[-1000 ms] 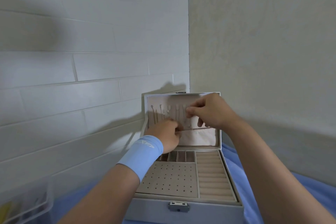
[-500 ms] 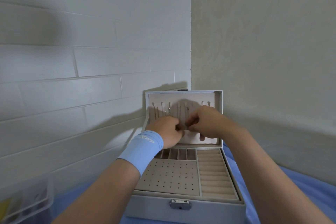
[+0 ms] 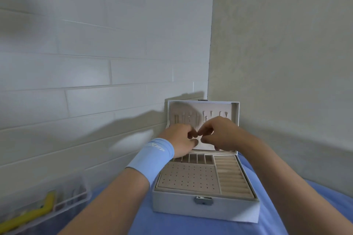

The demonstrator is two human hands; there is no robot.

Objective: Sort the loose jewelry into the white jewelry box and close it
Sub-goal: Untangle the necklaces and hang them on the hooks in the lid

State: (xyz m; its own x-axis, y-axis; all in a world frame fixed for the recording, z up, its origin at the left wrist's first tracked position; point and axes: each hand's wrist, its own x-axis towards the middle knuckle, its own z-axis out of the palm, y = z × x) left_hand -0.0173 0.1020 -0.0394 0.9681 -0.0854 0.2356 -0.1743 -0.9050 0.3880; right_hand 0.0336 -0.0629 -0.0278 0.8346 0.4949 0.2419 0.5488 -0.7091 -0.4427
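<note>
White jewelry box (image 3: 204, 211) sits on a blue cloth (image 3: 191, 228) in the corner where two walls meet, with its long axis running left to right across the view. Its metal latch (image 3: 203, 200) faces the person. The lid (image 3: 181, 108) stands upright at the back, its pale lining turned toward the camera and a row of small hooks (image 3: 211, 113) across its upper part. Inside the base, a perforated panel (image 3: 189, 179) fills the front left, ring rolls (image 3: 232, 176) run down the right side, and a row of narrow compartments (image 3: 197, 158) lies along the back.

Both forearms reach forward over the box. The left hand (image 3: 178, 140), with a light blue wristband (image 3: 152, 158) on its wrist, is held in front of the lower left of the lid lining. The right hand (image 3: 223, 133) is just beside it, knuckles up. On both hands the fingers are curled, and the fingertips (image 3: 202, 133) nearly meet in front of the lining. Whether they pinch a piece of jewelry cannot be told, as anything there is too small to see.

A clear plastic bin (image 3: 76, 194) at the lower left holds a yellow object (image 3: 28, 217).
</note>
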